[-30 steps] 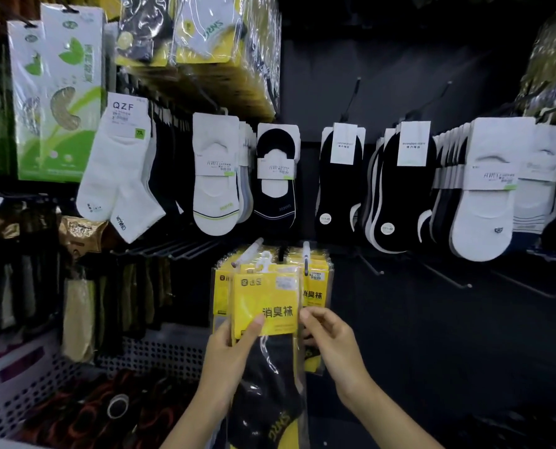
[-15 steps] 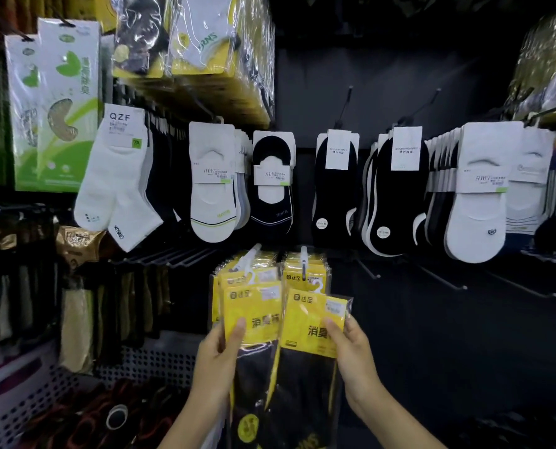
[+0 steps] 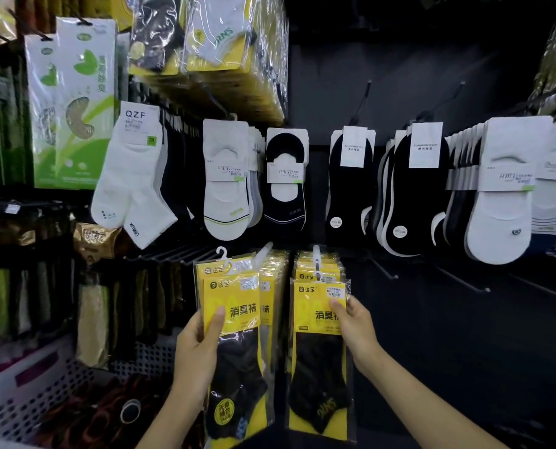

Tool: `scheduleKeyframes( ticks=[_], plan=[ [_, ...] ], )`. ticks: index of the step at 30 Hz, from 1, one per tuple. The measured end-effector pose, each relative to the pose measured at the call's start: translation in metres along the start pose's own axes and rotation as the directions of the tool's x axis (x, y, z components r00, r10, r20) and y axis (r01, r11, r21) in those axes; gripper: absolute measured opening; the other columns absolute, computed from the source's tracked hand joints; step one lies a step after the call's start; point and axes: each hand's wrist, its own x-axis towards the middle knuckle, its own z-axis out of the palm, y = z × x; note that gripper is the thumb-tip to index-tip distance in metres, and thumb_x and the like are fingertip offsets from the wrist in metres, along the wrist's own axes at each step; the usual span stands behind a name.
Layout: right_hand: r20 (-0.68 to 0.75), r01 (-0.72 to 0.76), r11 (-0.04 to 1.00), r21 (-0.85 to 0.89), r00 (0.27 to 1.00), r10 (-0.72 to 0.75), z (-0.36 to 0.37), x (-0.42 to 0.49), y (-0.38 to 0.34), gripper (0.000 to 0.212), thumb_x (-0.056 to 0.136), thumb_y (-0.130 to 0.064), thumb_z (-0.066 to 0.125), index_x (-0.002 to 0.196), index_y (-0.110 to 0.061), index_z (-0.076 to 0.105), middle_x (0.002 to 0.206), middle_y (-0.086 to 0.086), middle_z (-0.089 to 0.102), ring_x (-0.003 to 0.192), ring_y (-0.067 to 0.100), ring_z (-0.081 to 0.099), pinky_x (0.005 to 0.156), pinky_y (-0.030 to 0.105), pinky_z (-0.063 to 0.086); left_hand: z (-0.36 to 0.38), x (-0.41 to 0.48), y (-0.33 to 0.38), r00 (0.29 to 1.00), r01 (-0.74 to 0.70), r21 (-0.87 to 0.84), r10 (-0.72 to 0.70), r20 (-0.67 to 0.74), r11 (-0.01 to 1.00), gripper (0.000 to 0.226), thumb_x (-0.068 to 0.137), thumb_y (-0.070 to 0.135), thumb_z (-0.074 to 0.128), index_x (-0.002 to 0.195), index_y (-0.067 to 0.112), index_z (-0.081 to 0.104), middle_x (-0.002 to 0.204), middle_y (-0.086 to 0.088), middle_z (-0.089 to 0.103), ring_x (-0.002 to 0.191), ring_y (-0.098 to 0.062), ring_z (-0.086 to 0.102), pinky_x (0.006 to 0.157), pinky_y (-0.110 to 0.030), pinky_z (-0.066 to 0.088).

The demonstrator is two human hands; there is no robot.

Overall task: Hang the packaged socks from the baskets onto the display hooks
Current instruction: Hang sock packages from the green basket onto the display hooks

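My left hand (image 3: pixel 198 351) grips a yellow pack of black socks (image 3: pixel 234 322) by its left edge, thumb across the yellow card; its white hanger sticks up at the top. My right hand (image 3: pixel 356 322) pinches a second yellow pack (image 3: pixel 318 351) at its right edge and holds it in front of the right-hand stack of the same packs on a hook (image 3: pixel 316 254). Another stack of these packs hangs on the hook (image 3: pixel 266 249) just to the left, behind the pack in my left hand.
A white perforated basket (image 3: pixel 27 380) with dark packaged goods sits at the lower left. White and black low-cut socks (image 3: pixel 228 189) hang in a row above. Bare hooks (image 3: pixel 464 280) stick out of the dark panel at the right.
The one bundle in front of me has been split: my right hand drew one pack off to the right and raised it in front of the right stack. My left hand keeps the other pack.
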Motion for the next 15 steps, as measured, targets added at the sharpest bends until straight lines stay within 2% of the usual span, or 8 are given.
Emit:
scheduleKeyframes(
  ticks=[3,5,9,11,13,15],
  plan=[
    [-0.042,-0.069,0.997,0.037,0.997,0.070,0.000,0.012,0.006,0.011,0.095,-0.019,0.056,0.101,-0.017,0.065,0.093,-0.002,0.071,0.081,0.007,0.068,0.055,0.012,0.051,0.003,0.000,0.000,1.000,-0.002,0.008,0.002,0.009,1.000,0.014,0.091,0.035,0.053,0.100,0.038,0.063,0.093,0.026,0.070,0.086,0.009,0.064,0.071,-0.013,0.044],
    [-0.091,-0.093,0.996,0.006,0.991,0.093,-0.002,0.018,0.012,0.015,0.092,-0.020,0.060,0.103,-0.011,0.065,0.090,-0.001,0.070,0.079,0.007,0.066,0.055,0.012,0.049,0.006,-0.001,0.000,1.000,0.001,0.003,-0.001,0.022,1.000,0.014,0.091,0.033,0.054,0.100,0.037,0.063,0.093,0.026,0.070,0.087,0.009,0.065,0.066,-0.007,0.047],
    [-0.259,-0.148,0.983,-0.112,0.959,0.115,-0.013,0.022,0.026,0.022,0.088,-0.016,0.066,0.108,-0.006,0.062,0.109,0.011,0.066,0.098,0.020,0.060,0.087,0.031,0.050,0.014,-0.004,-0.002,0.998,0.026,-0.005,-0.026,0.058,1.000,0.014,0.091,0.029,0.055,0.101,0.032,0.065,0.092,0.020,0.073,0.086,0.006,0.066,0.064,-0.002,0.046],
    [-0.332,-0.170,0.980,-0.103,0.935,0.127,-0.018,0.017,0.030,0.026,0.087,-0.014,0.067,0.111,-0.006,0.059,0.116,0.011,0.062,0.104,0.022,0.057,0.091,0.034,0.047,0.017,-0.007,-0.004,0.997,0.034,-0.017,-0.033,0.071,0.999,0.014,0.090,0.027,0.057,0.101,0.028,0.067,0.092,0.017,0.073,0.085,0.004,0.067,0.064,-0.004,0.047],
    [-0.311,-0.163,0.985,-0.054,0.940,0.139,-0.020,0.007,0.029,0.027,0.088,-0.017,0.066,0.112,-0.008,0.057,0.118,0.009,0.059,0.106,0.021,0.056,0.092,0.034,0.048,0.021,-0.009,-0.006,0.995,0.051,-0.027,-0.048,0.088,0.998,0.015,0.088,0.027,0.060,0.101,0.027,0.067,0.093,0.016,0.073,0.087,0.001,0.068,0.066,-0.009,0.049],
    [-0.169,-0.141,0.990,-0.015,0.976,0.137,-0.017,-0.006,0.021,0.021,0.091,-0.020,0.061,0.109,-0.010,0.059,0.113,0.007,0.061,0.101,0.019,0.060,0.085,0.030,0.051,0.027,-0.013,-0.009,0.991,0.090,-0.039,-0.086,0.105,0.995,0.017,0.087,0.028,0.062,0.103,0.024,0.067,0.094,0.011,0.074,0.088,-0.003,0.069,0.071,-0.014,0.048]
  ],
)
